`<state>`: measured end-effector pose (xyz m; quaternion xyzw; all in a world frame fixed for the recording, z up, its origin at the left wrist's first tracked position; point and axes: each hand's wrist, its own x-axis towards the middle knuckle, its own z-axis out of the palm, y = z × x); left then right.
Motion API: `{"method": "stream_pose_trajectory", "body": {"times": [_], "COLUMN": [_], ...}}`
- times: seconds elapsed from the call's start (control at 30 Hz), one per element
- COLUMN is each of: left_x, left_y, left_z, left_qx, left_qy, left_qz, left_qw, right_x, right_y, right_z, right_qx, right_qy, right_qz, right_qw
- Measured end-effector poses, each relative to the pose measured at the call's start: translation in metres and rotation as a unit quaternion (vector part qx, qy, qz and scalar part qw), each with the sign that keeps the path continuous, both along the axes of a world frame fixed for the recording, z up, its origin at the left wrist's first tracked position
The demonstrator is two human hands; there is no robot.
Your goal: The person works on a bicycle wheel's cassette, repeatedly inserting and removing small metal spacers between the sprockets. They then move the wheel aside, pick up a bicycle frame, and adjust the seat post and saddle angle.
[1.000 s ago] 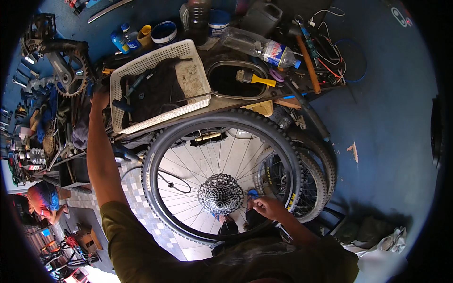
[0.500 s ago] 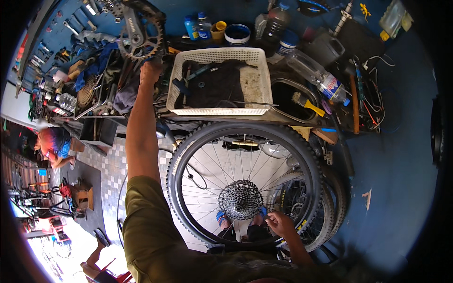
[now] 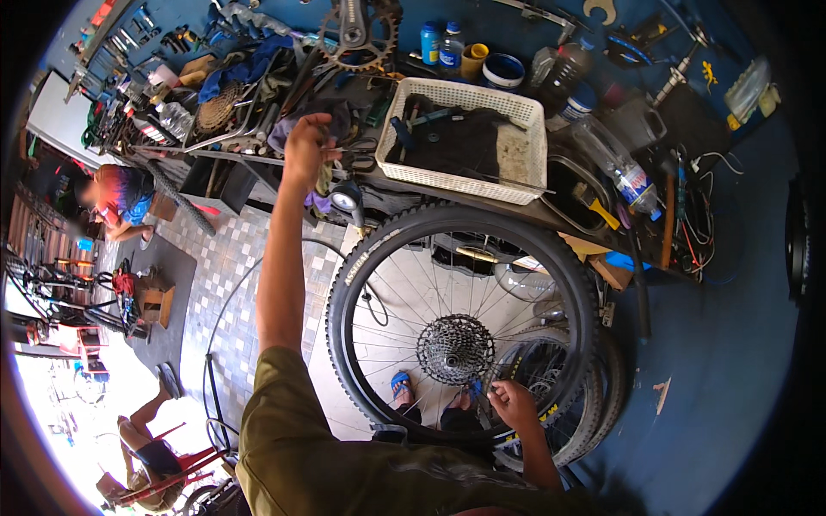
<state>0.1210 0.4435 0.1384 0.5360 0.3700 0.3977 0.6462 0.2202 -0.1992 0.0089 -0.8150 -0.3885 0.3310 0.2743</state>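
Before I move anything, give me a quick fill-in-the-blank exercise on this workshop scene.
1. The left hand is raised on the ____ side of the white basket.
2. Compared with the left hand, the right hand is ____ (closer to or farther from) the cassette.
3. The brush on the bench has a ____ handle.
4. The sandals below the wheel are ____ in colour.

Missing words: left; closer to; yellow; blue.

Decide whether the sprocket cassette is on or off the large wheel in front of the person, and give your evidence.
On: the cassette sits at the centre of the wheel, its toothed rings facing the camera.
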Motion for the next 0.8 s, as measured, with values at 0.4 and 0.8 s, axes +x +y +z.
{"method": "stream_pose_trajectory", "body": {"times": [0.4,0.8], "left_x": [-0.007,0.025], "left_y": [0.172,0.199], "left_z": [-0.06,-0.032], "left_qx": [0.307,0.249], "left_qy": [0.593,0.715], "left_qz": [0.158,0.023], "left_qw": [0.728,0.654], "right_x": [-0.008,0.005], "right_y": [-0.002,0.019], "right_z": [-0.02,-0.018], "right_qx": [-0.063,-0.096], "right_qy": [0.017,0.026], "right_qz": [0.021,0.028], "right_qw": [0.998,0.995]}}
